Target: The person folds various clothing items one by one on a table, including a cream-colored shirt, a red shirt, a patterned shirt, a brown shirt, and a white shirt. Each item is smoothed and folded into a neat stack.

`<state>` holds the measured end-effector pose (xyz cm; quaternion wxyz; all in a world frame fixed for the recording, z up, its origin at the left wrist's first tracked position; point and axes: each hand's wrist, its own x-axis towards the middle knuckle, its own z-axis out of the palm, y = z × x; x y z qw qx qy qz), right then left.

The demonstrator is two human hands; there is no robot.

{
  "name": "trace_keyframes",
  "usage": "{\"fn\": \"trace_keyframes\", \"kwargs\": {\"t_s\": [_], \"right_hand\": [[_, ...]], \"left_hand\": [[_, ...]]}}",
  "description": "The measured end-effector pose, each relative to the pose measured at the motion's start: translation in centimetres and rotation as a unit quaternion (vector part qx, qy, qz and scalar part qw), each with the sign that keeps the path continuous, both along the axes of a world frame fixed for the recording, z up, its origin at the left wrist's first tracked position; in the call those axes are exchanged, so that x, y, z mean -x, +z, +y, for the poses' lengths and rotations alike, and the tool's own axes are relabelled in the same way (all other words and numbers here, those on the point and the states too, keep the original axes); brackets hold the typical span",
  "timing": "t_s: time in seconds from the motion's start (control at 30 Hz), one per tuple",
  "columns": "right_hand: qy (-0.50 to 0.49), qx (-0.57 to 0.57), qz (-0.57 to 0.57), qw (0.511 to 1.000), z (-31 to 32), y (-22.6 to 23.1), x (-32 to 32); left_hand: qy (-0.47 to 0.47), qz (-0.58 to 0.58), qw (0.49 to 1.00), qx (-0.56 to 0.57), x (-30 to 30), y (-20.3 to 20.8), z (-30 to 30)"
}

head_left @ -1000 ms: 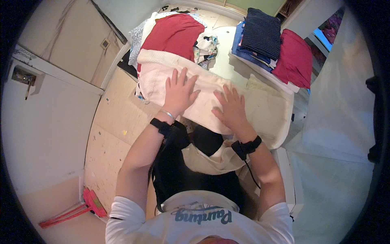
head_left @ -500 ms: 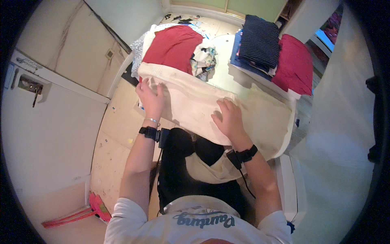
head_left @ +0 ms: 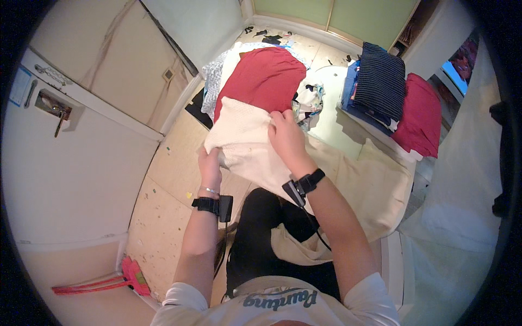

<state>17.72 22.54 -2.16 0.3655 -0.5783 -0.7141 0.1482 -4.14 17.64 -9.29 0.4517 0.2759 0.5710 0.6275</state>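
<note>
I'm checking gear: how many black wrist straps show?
2: the left strap is on the wrist of the left hand, the right strap on that of the right hand; both hands touch the white cloth.

Dark lettering (head_left: pixel 280 299) on white shirt (head_left: pixel 231 312)

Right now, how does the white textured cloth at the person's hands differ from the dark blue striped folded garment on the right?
The white textured cloth is pale and without stripes, while the dark blue striped folded garment has thin light lines. The cloth lies loosely spread; the garment is compactly folded on top of a pile. The left hand and right hand touch the cloth; neither touches the garment. Both are fabric.
</note>
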Motion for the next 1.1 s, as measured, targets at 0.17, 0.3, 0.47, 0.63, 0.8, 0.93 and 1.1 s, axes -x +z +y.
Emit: {"fn": "trace_keyframes", "kwargs": {"t_s": [0.17, 0.3, 0.47, 0.63, 0.8, 0.93, 1.1], "right_hand": [[0.013, -0.020, 0.039, 0.999, 1.5, -1.3, -0.5], [0.074, -0.045, 0.038, 0.996, -2.6, -1.6, -2.5], [0.091, 0.100, -0.045, 0.990, -11.8, 0.1, -7.9], [-0.065, 0.170, -0.045, 0.982, -19.9, 1.4, -15.8], [-0.137, 0.193, -0.027, 0.971, -26.1, 2.3, -21.7], [-0.050, 0.299, -0.073, 0.950, -29.0, 1.9, -22.6], [0.127, 0.215, -0.105, 0.963, -30.8, -1.6, -20.9]], "left_hand": [[0.081, 0.194, 0.972, 0.104, 0.8, 0.3, -0.2], [0.107, 0.564, 0.818, -0.009, -2.3, 0.5, -1.3], [-0.124, 0.509, 0.840, -0.139, -11.1, 4.8, -3.9], [-0.362, 0.423, 0.809, -0.187, -17.5, 7.2, -9.3], [-0.578, 0.391, 0.697, -0.163, -20.7, 5.9, -15.7], [-0.593, 0.444, 0.633, -0.227, -20.2, 4.4, -20.8], [-0.624, 0.409, 0.655, -0.116, -18.0, 4.5, -22.5]]}}
